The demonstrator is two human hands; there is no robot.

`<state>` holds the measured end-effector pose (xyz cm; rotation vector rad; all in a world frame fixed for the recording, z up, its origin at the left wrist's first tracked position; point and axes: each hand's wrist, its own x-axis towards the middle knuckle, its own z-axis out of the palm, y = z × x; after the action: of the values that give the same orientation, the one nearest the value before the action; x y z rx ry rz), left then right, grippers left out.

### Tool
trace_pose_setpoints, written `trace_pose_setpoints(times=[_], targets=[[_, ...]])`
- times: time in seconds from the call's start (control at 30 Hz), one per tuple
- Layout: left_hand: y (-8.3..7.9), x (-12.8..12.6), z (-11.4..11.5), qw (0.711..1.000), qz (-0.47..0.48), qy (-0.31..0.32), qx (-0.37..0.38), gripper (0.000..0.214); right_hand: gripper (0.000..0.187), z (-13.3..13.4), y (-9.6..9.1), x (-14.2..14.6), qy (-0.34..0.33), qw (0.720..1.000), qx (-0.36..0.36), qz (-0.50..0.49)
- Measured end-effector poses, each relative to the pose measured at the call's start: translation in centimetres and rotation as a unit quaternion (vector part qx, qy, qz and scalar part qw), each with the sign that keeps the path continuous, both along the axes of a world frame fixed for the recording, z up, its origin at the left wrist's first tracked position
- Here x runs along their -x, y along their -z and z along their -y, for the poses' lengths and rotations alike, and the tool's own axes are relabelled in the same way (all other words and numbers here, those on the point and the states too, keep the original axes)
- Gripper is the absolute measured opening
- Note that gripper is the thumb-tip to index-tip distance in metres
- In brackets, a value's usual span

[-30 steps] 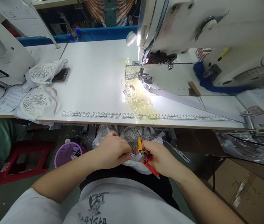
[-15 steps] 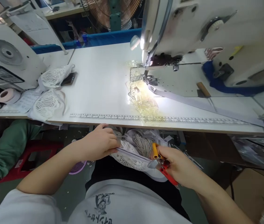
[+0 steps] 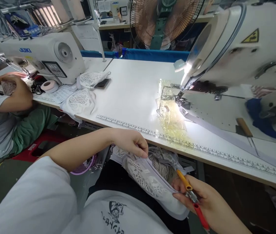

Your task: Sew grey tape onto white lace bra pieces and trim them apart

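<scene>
My left hand [image 3: 130, 143] is closed in a pinch on the upper edge of a white lace garment piece [image 3: 150, 178] with a grey elastic band, held over my lap below the table edge. My right hand [image 3: 201, 201] is closed on small thread snips [image 3: 191, 195] with one orange and one red handle, and it also grips the lower end of the lace piece. The lace is stretched between both hands. More lace pieces lie bunched behind it under the table.
A white sewing machine [image 3: 237, 55] with a lit needle area stands on the white table [image 3: 133, 91] at right; grey elastic tape [image 3: 225, 136] runs from it. Two lace pieces [image 3: 81, 100] lie at left. Another person [image 3: 3, 110] sews at a second machine [image 3: 50, 55]. A fan [image 3: 167, 22] stands behind.
My view has swung left and up, showing the neighbouring person. My hands have drawn apart, stretching the lace piece; the right hand with the snips has moved down and right.
</scene>
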<state>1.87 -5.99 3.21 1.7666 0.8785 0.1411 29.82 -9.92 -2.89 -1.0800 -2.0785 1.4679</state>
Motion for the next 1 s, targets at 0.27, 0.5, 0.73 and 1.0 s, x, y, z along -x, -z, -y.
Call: trace_pose_setpoints(times=[0.27, 0.5, 0.73, 1.0], targets=[[-1.0, -0.2, -0.9, 1.000, -0.014, 0.019, -0.005, 0.007, 0.020, 0.7, -0.9, -0.1, -0.008, 1.000, 0.009, 0.000], [-2.7, 0.1, -0.2, 0.997, 0.008, 0.038, -0.065, 0.008, 0.015, 0.6, -1.6, 0.4, -0.080, 0.996, -0.014, -0.031], [-3.7, -0.4, 1.3, 0.996, 0.041, 0.036, -0.067, 0.012, 0.021, 0.9, -0.4, 0.4, -0.096, 0.984, 0.059, -0.135], [-3.7, -2.8, 1.2, 0.988, -0.017, 0.074, -0.136, 0.018, 0.027, -0.2, 1.6, 0.0, -0.123, 0.980, 0.110, -0.114]])
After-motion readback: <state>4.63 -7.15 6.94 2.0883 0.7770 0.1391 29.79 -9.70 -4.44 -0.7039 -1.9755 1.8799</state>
